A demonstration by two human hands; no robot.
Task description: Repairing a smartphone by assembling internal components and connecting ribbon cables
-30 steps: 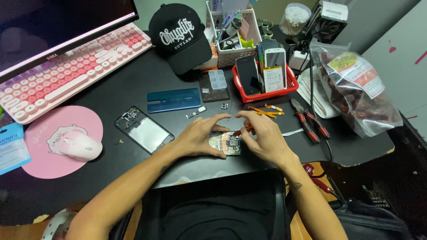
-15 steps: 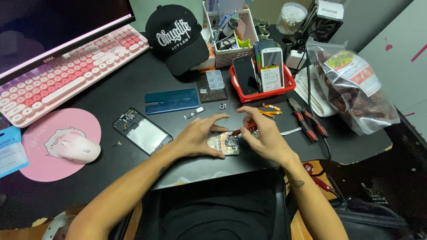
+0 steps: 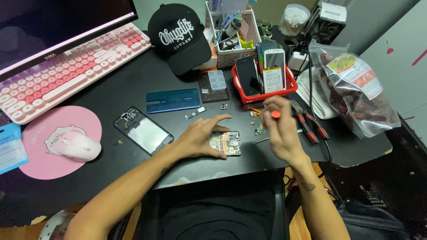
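My left hand (image 3: 199, 137) lies flat on the black desk, its fingers pressing the left side of a small opened phone board (image 3: 227, 143). My right hand (image 3: 278, 131) hovers to the right of the board, blurred, shut on a tool with a red-orange end (image 3: 275, 114). A bare phone frame (image 3: 142, 130) lies to the left of my left hand. A teal back cover (image 3: 173, 100) rests beyond it. Small screws and parts (image 3: 255, 126) are scattered between my hands.
A red basket (image 3: 265, 92) holds several phones upright. Red-handled pliers (image 3: 308, 124) lie at its right, next to a plastic bag (image 3: 356, 91). A black cap (image 3: 179, 36), pink keyboard (image 3: 66, 71), pink mouse (image 3: 75, 144) and a small parts tray (image 3: 214, 85) sit around.
My right hand has lifted off the phone board and moved right and up with the red-tipped tool. My left hand still holds the board down.
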